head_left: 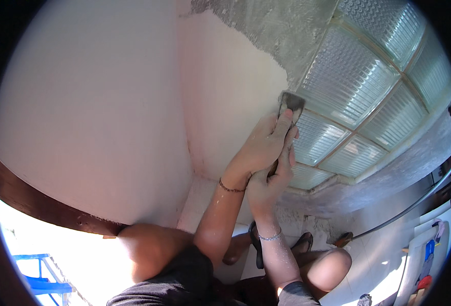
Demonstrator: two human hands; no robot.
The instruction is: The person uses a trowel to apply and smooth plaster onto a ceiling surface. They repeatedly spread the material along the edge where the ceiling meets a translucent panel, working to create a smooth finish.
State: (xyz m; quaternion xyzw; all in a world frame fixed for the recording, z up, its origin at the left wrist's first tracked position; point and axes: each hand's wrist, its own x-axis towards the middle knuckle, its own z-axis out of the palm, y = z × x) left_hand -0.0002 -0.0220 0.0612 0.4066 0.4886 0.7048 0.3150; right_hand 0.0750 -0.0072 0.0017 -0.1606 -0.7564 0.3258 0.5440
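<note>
The right hand is gripping the scraper low down, its fingers wrapping around the handle. The left hand is clamping on higher up, with one fingertip lying on the flat end, maybe to push it firmly and stop it wobbling. Some fingers are hiding, so I cannot tell how they are bending. The scraper is sitting where the white wall is meeting the glass blocks, just below the grey patch.
</note>
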